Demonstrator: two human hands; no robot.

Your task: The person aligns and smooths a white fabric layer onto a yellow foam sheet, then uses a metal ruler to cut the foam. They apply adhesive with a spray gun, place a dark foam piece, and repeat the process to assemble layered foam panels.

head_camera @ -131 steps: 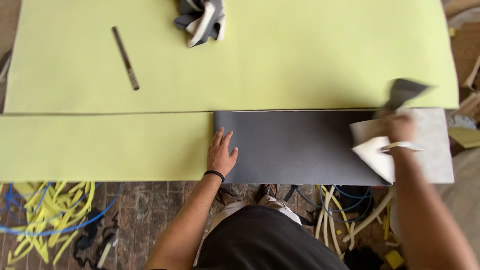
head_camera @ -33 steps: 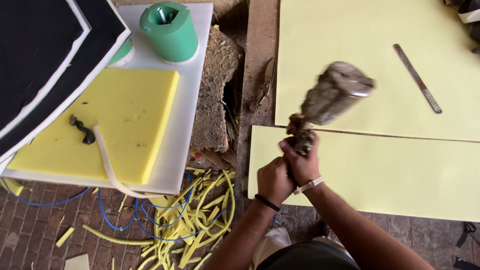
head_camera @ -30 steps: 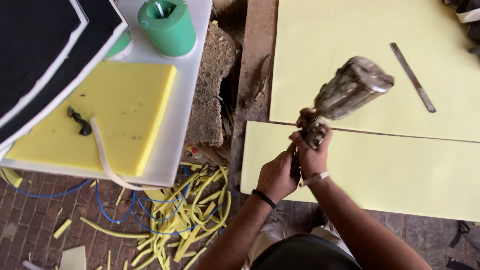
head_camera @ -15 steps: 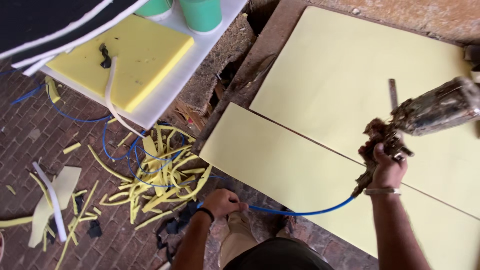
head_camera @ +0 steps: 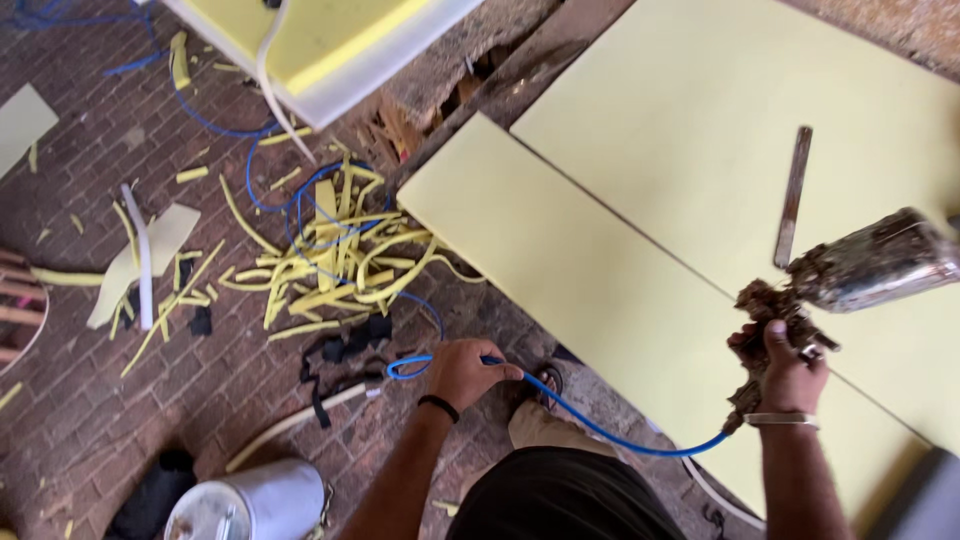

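My right hand (head_camera: pixel 787 372) grips the handle of a glue-crusted spray gun (head_camera: pixel 850 275), its metal cup tilted up to the right over a pale yellow foam sheet (head_camera: pixel 590 280). A blue air hose (head_camera: pixel 600 425) runs from the gun's base leftward to my left hand (head_camera: pixel 465 370), which is closed around it low over the brick floor. A larger yellow foam sheet (head_camera: pixel 720 110) lies just beyond the narrow one. A long metal ruler (head_camera: pixel 792 195) rests on that larger sheet, above the gun.
Yellow foam offcuts and loops of blue hose (head_camera: pixel 330 255) litter the brick floor at left. A white table with a yellow foam block (head_camera: pixel 330 45) stands at the top. A white bucket (head_camera: pixel 250 505) sits at the bottom left, near black scraps (head_camera: pixel 345 350).
Both hands held the spray gun together a second ago. My left hand has since dropped to grasp the blue hose, while my right hand carried the gun rightward over the foam.
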